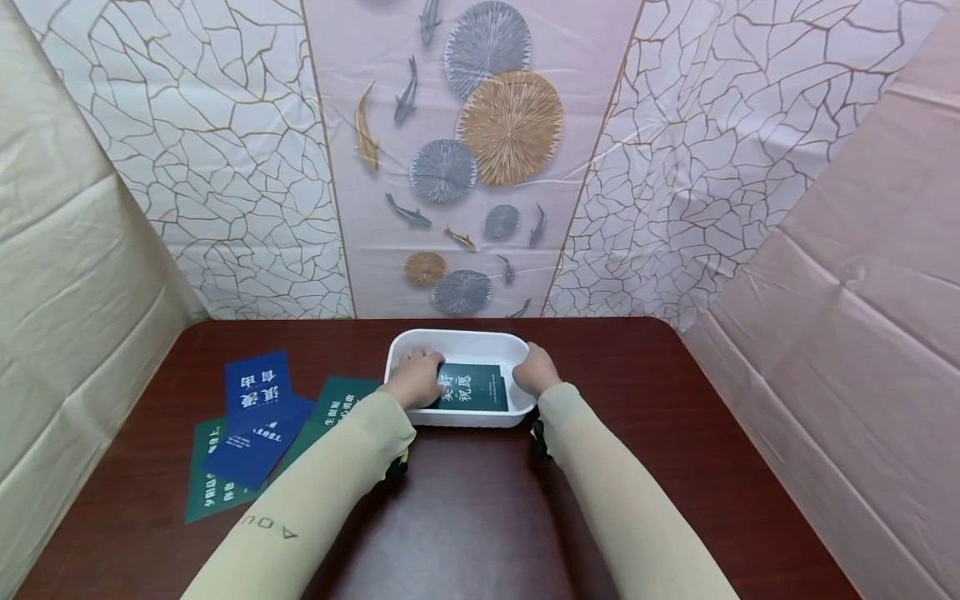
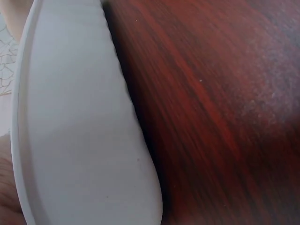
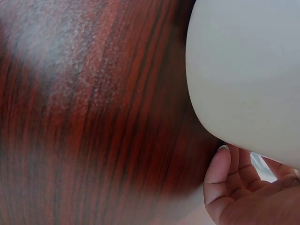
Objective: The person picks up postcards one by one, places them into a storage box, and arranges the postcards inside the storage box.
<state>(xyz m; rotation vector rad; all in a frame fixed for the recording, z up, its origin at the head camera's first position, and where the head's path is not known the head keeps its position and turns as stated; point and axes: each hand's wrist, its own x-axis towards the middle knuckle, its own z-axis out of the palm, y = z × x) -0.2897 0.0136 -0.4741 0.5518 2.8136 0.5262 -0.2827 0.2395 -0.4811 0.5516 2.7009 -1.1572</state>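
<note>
A white tray point(image 1: 472, 420) lies on the dark red table, with a green card point(image 1: 474, 388) printed with white characters flat inside it. My left hand point(image 1: 416, 379) reaches over the tray's near left side and holds the card's left end with bent fingers. The tray's wall point(image 2: 84, 112) hides most of that hand in the left wrist view. At the tray's right end, my right hand point(image 1: 536, 371) grips the rim. In the right wrist view, its curled fingers point(image 3: 219, 171) sit against the tray's outer side, low by the table.
To the left, blue cards point(image 1: 258, 379) overlap green cards point(image 1: 206, 479) on the table point(image 1: 480, 517). My left sleeve covers part of one green card. A patterned cloth wall point(image 1: 255, 167) stands behind the table, with plain cloth at both sides.
</note>
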